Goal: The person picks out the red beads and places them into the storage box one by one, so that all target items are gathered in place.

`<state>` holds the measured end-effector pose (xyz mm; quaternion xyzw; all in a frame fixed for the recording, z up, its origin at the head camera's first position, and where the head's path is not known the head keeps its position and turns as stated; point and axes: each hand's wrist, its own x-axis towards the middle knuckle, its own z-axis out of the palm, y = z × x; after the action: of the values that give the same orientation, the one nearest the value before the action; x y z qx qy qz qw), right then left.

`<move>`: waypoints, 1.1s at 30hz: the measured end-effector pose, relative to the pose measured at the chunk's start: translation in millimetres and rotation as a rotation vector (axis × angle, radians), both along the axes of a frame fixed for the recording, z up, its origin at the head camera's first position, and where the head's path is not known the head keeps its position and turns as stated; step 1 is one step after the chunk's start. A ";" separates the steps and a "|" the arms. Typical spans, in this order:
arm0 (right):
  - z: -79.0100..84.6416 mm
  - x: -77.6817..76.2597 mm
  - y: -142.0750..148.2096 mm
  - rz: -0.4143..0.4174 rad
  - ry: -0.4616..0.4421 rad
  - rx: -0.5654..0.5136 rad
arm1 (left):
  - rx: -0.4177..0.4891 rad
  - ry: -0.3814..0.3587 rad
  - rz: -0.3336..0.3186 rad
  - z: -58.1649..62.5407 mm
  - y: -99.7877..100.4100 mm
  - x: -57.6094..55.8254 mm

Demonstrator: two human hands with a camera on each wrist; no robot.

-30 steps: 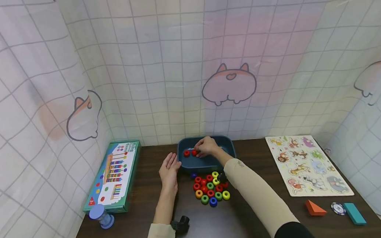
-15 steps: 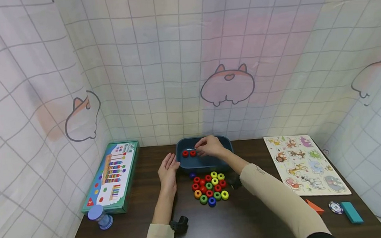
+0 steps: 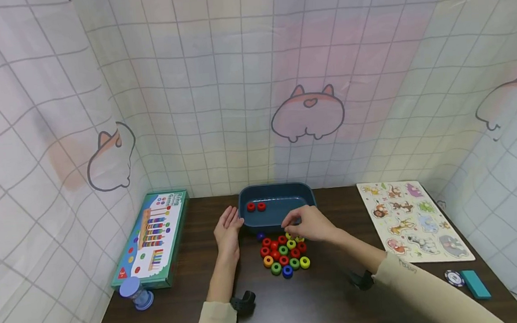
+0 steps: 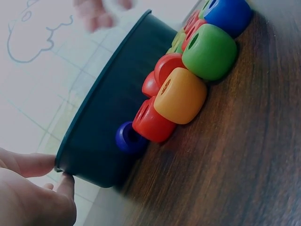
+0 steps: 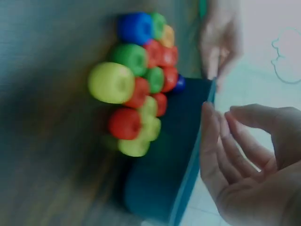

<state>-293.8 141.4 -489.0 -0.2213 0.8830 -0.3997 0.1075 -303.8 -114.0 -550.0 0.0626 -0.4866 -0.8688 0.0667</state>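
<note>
A dark blue tray [image 3: 278, 225] stands at the back of the table, with two red beads [image 3: 256, 207] inside at its left. My left hand [image 3: 228, 236] is at the tray's left side, fingers fairly straight, and its thumb and a fingertip touch the rim in the left wrist view. My right hand [image 3: 310, 223] hovers over the tray's front right edge, fingers loosely bent and nothing visible between them. Below it, several loose beads lie in front of the tray: red, yellow, green, blue and an orange bead [image 4: 181, 96].
A boxed game [image 3: 153, 239] and a lilac hourglass-shaped object [image 3: 136, 293] lie at the left. On the right are an animal puzzle board [image 3: 413, 220], a poker chip [image 3: 454, 278] and a teal block [image 3: 475, 284]. A patterned curtain [image 3: 208, 85] hangs behind.
My right hand has moved out of the tray, back toward me and to the right, over the loose beads. The two red beads stay in the tray. My left hand has hardly moved.
</note>
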 end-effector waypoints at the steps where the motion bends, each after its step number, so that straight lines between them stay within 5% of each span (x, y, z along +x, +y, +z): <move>1: -4.3 4.0 4.6 -0.003 0.010 0.025 | 0.005 -0.002 -0.003 0.4 0.2 0.1; 10: -45.7 17.8 33.0 -0.012 0.023 0.154 | 0.013 -0.026 -0.002 -1.1 -1.9 -1.0; 18: -56.8 17.2 37.8 -0.045 -0.119 0.005 | 0.018 -0.025 0.023 -16.1 2.4 -10.1; 25: -51.1 12.9 39.5 -0.079 -0.225 -0.090 | -0.012 -0.030 0.057 -19.4 4.4 -11.6; 33: -9.2 -4.5 32.1 -0.033 -0.227 -0.153 | -0.012 -0.017 0.052 -21.4 3.6 -11.8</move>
<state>-298.3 173.5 -498.2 -0.1676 0.8357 -0.4901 0.1827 -315.6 -110.4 -571.4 0.0825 -0.4906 -0.8632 0.0856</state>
